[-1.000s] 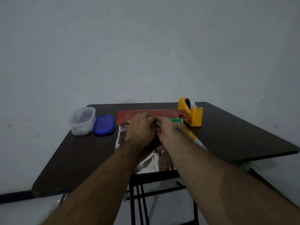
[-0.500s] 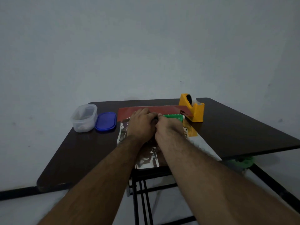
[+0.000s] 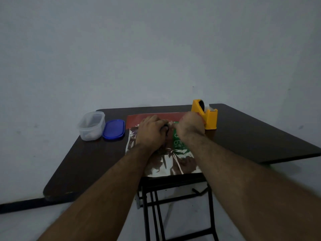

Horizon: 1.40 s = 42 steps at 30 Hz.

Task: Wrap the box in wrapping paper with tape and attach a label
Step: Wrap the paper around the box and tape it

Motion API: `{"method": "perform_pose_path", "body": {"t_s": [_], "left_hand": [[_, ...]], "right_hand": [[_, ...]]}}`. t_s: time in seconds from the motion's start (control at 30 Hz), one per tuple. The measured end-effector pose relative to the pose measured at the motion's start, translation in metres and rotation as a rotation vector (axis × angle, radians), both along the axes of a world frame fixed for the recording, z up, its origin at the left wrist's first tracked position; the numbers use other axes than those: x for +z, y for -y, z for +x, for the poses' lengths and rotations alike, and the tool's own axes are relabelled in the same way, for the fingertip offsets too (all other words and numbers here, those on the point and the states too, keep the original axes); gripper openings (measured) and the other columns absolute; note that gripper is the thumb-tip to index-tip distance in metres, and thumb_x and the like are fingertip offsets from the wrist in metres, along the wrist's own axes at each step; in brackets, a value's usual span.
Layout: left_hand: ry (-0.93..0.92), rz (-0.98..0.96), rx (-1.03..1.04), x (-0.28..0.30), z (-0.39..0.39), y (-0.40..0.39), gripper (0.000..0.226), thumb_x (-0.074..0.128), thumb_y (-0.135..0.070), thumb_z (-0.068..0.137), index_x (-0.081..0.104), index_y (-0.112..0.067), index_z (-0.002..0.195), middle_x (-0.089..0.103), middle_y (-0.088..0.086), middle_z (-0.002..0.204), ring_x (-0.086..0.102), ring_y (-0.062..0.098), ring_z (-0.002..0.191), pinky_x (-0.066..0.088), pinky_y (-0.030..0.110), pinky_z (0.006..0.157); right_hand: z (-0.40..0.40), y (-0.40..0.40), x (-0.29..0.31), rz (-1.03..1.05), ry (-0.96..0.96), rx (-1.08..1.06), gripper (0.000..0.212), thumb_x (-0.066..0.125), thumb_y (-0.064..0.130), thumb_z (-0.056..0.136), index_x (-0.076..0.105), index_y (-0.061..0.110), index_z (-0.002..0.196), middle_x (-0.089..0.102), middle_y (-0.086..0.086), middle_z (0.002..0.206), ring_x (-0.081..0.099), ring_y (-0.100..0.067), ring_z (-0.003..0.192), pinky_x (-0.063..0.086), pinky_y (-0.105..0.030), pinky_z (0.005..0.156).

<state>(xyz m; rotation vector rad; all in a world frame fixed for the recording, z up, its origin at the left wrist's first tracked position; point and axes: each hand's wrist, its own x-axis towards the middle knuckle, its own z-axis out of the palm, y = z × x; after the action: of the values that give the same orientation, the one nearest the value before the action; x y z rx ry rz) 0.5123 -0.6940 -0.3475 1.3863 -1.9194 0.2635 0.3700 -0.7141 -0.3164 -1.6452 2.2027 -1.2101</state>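
Right hand (image 3: pixel 188 126): it has slid to the right, toward the yellow tape dispenser (image 3: pixel 206 117), fingers curled; what it pinches cannot be told.
Left hand (image 3: pixel 151 132): curled, still pressing down at the middle.
Box (image 3: pixel 178 141): green, on the shiny wrapping paper (image 3: pixel 170 164), more of it uncovered than a second ago.
Meaning: the wrap is likely unfinished and tape comes next.
Label: not seen.

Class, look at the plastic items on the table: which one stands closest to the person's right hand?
The yellow tape dispenser, just beyond the right hand. The clear tub and its blue lid lie far off on the left.
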Motion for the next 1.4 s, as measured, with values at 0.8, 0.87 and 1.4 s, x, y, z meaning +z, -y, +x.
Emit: {"method": "perform_pose_path", "body": {"t_s": [0.8, 0.87, 1.4], "left_hand": [[-0.076, -0.06, -0.014, -0.002, 0.0, 0.005, 0.032, 0.063, -0.041, 0.1, 0.077, -0.023, 0.123, 0.069, -0.001, 0.102, 0.058, 0.021, 0.099, 0.047, 0.04, 0.087], [-0.068, -0.042, -0.011, -0.001, -0.001, 0.003, 0.031, 0.066, -0.037, 0.099, 0.076, -0.023, 0.125, 0.069, -0.002, 0.104, 0.058, 0.021, 0.101, 0.046, 0.039, 0.089], [-0.131, -0.053, -0.049, 0.006, 0.008, 0.0, 0.03, 0.076, -0.027, 0.09, 0.079, -0.015, 0.117, 0.072, 0.002, 0.125, 0.062, 0.023, 0.117, 0.05, 0.042, 0.104]], "right_hand": [[-0.045, 0.0, -0.003, -0.29, -0.422, 0.478, 0.031, 0.084, 0.044, 0.086, 0.08, 0.026, 0.111, 0.079, 0.006, 0.104, 0.07, -0.016, 0.094, 0.058, -0.034, 0.081], [-0.047, -0.001, -0.003, -0.294, -0.4, 0.497, 0.033, 0.086, 0.042, 0.084, 0.08, 0.025, 0.111, 0.079, 0.005, 0.107, 0.071, -0.017, 0.097, 0.059, -0.037, 0.085], [-0.178, 0.025, -0.003, -0.409, -0.347, 0.168, 0.076, 0.091, 0.051, 0.073, 0.064, 0.012, 0.132, 0.062, -0.009, 0.125, 0.053, -0.032, 0.118, 0.045, -0.039, 0.092]]}}
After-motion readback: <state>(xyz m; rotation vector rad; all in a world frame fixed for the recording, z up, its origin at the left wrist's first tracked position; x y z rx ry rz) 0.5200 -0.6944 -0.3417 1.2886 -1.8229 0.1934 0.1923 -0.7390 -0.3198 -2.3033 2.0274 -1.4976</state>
